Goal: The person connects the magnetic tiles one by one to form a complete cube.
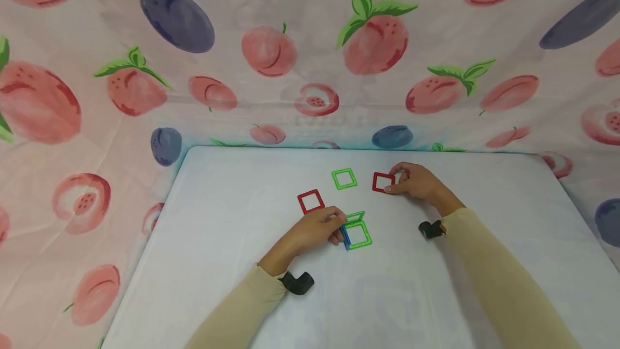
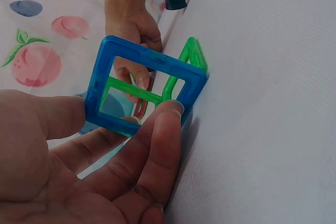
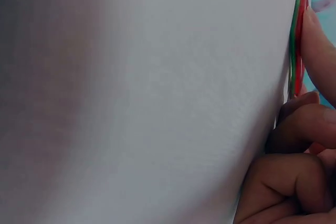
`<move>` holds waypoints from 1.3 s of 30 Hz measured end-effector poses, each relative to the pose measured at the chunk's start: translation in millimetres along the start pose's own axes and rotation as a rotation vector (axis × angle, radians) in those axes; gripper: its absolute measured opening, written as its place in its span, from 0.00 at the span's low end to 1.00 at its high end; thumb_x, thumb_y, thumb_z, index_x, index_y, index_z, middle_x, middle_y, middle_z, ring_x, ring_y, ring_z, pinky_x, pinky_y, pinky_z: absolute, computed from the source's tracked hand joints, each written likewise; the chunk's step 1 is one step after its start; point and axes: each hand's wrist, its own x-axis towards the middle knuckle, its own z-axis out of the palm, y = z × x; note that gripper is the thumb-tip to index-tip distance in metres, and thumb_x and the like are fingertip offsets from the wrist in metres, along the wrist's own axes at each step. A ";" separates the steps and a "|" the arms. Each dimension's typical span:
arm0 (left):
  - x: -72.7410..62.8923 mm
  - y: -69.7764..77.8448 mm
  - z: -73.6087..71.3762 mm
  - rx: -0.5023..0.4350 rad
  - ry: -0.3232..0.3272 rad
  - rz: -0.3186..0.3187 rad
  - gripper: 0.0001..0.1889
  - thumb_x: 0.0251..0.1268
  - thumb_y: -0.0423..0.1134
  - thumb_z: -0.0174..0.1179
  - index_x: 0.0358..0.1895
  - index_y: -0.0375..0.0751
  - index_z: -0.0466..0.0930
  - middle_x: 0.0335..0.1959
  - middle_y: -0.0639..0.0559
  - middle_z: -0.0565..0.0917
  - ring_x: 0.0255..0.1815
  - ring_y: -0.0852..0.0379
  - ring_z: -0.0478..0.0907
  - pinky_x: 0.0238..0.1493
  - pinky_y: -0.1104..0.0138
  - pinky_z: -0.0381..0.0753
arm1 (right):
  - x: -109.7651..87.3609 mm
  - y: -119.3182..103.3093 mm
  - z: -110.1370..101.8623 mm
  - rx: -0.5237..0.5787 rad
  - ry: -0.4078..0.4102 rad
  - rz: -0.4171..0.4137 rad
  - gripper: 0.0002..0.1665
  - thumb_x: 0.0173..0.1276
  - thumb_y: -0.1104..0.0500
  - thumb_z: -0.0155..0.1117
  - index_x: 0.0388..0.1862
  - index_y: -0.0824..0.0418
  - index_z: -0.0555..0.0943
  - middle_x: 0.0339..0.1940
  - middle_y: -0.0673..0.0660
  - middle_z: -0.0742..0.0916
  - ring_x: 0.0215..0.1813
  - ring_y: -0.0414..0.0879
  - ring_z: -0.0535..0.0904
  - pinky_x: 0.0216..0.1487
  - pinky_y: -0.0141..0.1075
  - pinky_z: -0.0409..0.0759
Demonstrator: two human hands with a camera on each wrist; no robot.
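My left hand (image 1: pixel 315 228) pinches a blue square magnetic tile (image 2: pixel 152 56) between thumb and fingers. The tile stands upright along the left side of a green square tile (image 1: pixel 360 245) that lies flat. Another green tile (image 1: pixel 356 215) rises at a tilt from that flat tile's far side. Farther right, my right hand (image 1: pixel 420 183) holds a red square tile (image 1: pixel 374 182) by its right side, thumb at the near corner. In the right wrist view the red tile (image 3: pixel 300 40) appears edge-on low over the table, with a green edge alongside it.
A second red tile (image 1: pixel 302 205) lies just beyond the left hand. Toward the back of the white table (image 1: pixel 232 203) is a loose green tile (image 1: pixel 335 179). Fruit-patterned cloth (image 1: pixel 218 123) hangs behind and at the sides. Each wrist wears a black camera mount (image 1: pixel 297 283).
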 end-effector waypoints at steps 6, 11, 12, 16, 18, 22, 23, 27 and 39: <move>-0.6 -1.4 -0.3 -0.007 -0.003 0.005 0.15 0.80 0.50 0.53 0.52 0.46 0.83 0.30 0.47 0.88 0.33 0.53 0.86 0.50 0.61 0.74 | 0.0 1.9 1.5 0.010 -0.012 0.004 0.30 0.61 0.47 0.79 0.53 0.61 0.77 0.28 0.50 0.75 0.35 0.47 0.69 0.37 0.38 0.67; -0.7 -1.3 0.7 -0.008 -0.009 0.003 0.14 0.80 0.50 0.53 0.51 0.46 0.83 0.30 0.46 0.88 0.33 0.53 0.86 0.51 0.61 0.74 | 0.1 10.1 -2.8 0.087 -0.060 0.016 0.23 0.65 0.47 0.75 0.47 0.62 0.80 0.29 0.50 0.75 0.37 0.46 0.69 0.38 0.37 0.68; -0.8 -0.8 0.7 -0.007 -0.009 0.002 0.14 0.80 0.50 0.53 0.51 0.46 0.83 0.30 0.46 0.88 0.33 0.53 0.86 0.51 0.61 0.74 | 0.3 11.5 -3.9 0.102 -0.062 0.025 0.22 0.66 0.46 0.75 0.45 0.61 0.81 0.29 0.50 0.75 0.38 0.46 0.69 0.38 0.36 0.68; -1.5 1.7 -0.2 -0.002 -0.002 0.005 0.14 0.80 0.50 0.53 0.52 0.46 0.83 0.31 0.46 0.88 0.33 0.53 0.86 0.50 0.61 0.74 | 0.8 13.1 -8.3 0.175 -0.089 0.046 0.24 0.65 0.42 0.74 0.45 0.60 0.82 0.27 0.48 0.75 0.34 0.45 0.69 0.35 0.35 0.69; -1.4 2.0 -0.8 -0.001 -0.001 0.006 0.15 0.80 0.49 0.53 0.52 0.45 0.83 0.31 0.46 0.88 0.33 0.53 0.86 0.50 0.61 0.74 | 0.7 12.8 -10.0 0.223 -0.115 0.048 0.26 0.67 0.41 0.72 0.48 0.61 0.83 0.23 0.47 0.72 0.29 0.43 0.66 0.32 0.35 0.66; -0.5 0.4 -0.9 0.000 -0.007 0.008 0.15 0.80 0.50 0.52 0.52 0.46 0.83 0.31 0.45 0.88 0.33 0.53 0.86 0.51 0.62 0.74 | -1.0 13.2 -12.9 0.303 -0.178 0.036 0.29 0.72 0.41 0.66 0.58 0.63 0.81 0.19 0.46 0.68 0.22 0.42 0.60 0.29 0.36 0.62; -0.5 0.1 -0.7 0.000 -0.007 0.008 0.15 0.80 0.50 0.52 0.52 0.46 0.83 0.31 0.45 0.88 0.33 0.53 0.86 0.51 0.62 0.74 | -1.6 13.5 -13.6 0.308 -0.189 0.029 0.30 0.73 0.42 0.65 0.60 0.64 0.81 0.18 0.46 0.67 0.21 0.41 0.59 0.29 0.36 0.61; -1.0 1.2 -0.5 0.002 -0.005 0.012 0.15 0.80 0.51 0.52 0.51 0.46 0.83 0.31 0.45 0.88 0.33 0.52 0.86 0.51 0.61 0.73 | -3.2 13.9 -17.1 0.326 -0.212 0.017 0.30 0.74 0.42 0.65 0.61 0.64 0.80 0.19 0.46 0.67 0.23 0.42 0.60 0.29 0.35 0.61; -0.1 1.0 -0.8 0.012 -0.006 0.001 0.16 0.80 0.51 0.52 0.53 0.47 0.83 0.31 0.46 0.88 0.33 0.53 0.86 0.53 0.60 0.73 | -3.6 8.0 -15.0 0.380 -0.159 0.104 0.23 0.68 0.42 0.71 0.54 0.54 0.83 0.35 0.46 0.78 0.35 0.44 0.66 0.37 0.36 0.64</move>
